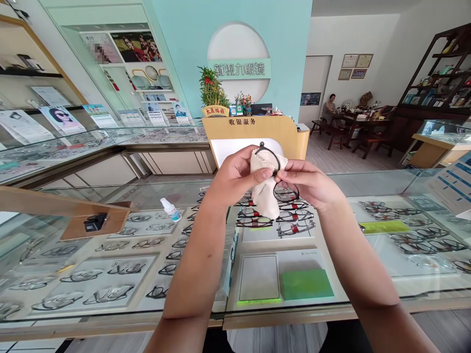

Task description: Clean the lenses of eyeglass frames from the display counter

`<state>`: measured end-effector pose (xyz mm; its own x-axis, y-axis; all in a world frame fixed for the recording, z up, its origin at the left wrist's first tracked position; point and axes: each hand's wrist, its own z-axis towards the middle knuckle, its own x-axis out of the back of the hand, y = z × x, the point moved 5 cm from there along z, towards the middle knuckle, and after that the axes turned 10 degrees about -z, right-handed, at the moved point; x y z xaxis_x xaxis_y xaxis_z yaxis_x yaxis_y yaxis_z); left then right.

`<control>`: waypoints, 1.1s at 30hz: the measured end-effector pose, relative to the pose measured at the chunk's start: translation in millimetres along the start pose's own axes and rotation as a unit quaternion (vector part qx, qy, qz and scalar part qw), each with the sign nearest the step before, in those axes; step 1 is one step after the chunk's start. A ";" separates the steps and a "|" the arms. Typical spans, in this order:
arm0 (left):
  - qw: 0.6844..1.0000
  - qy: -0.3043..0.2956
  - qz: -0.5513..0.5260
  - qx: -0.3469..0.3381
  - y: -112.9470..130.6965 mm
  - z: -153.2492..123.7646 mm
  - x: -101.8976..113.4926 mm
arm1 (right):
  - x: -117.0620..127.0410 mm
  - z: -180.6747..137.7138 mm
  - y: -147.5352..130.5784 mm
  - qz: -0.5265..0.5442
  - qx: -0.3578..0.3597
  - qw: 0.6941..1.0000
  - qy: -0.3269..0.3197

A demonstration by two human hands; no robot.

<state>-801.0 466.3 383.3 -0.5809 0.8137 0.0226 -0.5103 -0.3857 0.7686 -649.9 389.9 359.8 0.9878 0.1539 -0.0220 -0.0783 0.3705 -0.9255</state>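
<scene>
I hold a pair of black-framed glasses point(284, 189) up over a glass display counter point(368, 184). My left hand point(235, 177) pinches a cream cleaning cloth point(265, 196) around the upper lens, fingers closed on it. My right hand point(311, 184) grips the frame by the lower lens and bridge, fingers curled. The cloth hangs down between both hands. Both forearms reach up from the bottom of the view.
Under the glass lie rows of spectacle frames point(110, 274), a grey pad point(259, 277) and a green pad point(307, 283). A small spray bottle point(170, 209) lies on the counter at left. A wooden cashier desk point(257, 131) stands behind; a person point(329, 109) sits at a far table.
</scene>
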 end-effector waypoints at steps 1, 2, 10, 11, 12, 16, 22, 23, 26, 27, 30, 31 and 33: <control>1.000 -0.002 -0.004 0.003 -0.4 0.0 0.8 | -1.3 0.3 0.7 0.002 -0.003 1.000 -0.003; 1.000 0.000 -0.007 0.005 -0.8 0.1 1.2 | -2.5 0.6 1.5 0.005 -0.004 1.000 -0.005; 0.992 0.108 0.025 -0.059 -5.9 1.6 -7.9 | -4.9 3.1 7.3 0.027 -0.007 1.000 -0.006; 0.989 0.126 0.031 -0.067 -6.1 1.2 -9.5 | -4.6 3.1 7.4 0.025 -0.008 1.000 -0.005; 0.987 0.139 0.037 -0.072 -6.1 0.8 -10.7 | -4.3 2.9 7.2 0.021 -0.009 1.000 -0.006; 0.991 0.122 0.033 -0.049 -4.4 0.1 -9.3 | -2.3 1.5 4.5 0.007 -0.009 1.000 -0.008; 0.999 0.039 0.000 -0.012 -4.0 1.6 -4.4 | 0.3 1.2 1.6 0.005 -0.002 1.000 0.008; 0.999 0.048 0.000 -0.018 -5.1 1.7 -5.3 | -0.5 1.6 2.4 0.008 -0.002 1.000 0.008; 0.991 0.116 0.020 -0.058 -8.7 0.7 -9.2 | -3.8 2.6 5.6 0.009 -0.008 1.000 0.005; 0.987 0.140 0.029 -0.071 -9.9 -0.2 -10.4 | -4.7 2.7 6.3 0.008 -0.010 1.000 0.003; 0.980 0.174 0.040 -0.083 -12.2 -1.6 -10.3 | -4.1 2.1 5.1 -0.002 -0.011 1.000 0.001; 0.983 0.166 0.037 -0.075 -12.5 -1.2 -9.0 | -2.5 1.7 3.7 -0.006 -0.009 1.000 0.005; 0.991 0.125 0.022 -0.045 -12.5 0.6 -5.6 | 1.7 0.6 0.1 -0.015 -0.004 1.000 0.015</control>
<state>-791.0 466.8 373.9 -0.7363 0.6672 -0.1128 -0.5294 -0.4641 0.7102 -648.3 390.7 359.9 0.9932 0.1161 -0.0057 -0.0484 0.3679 -0.9286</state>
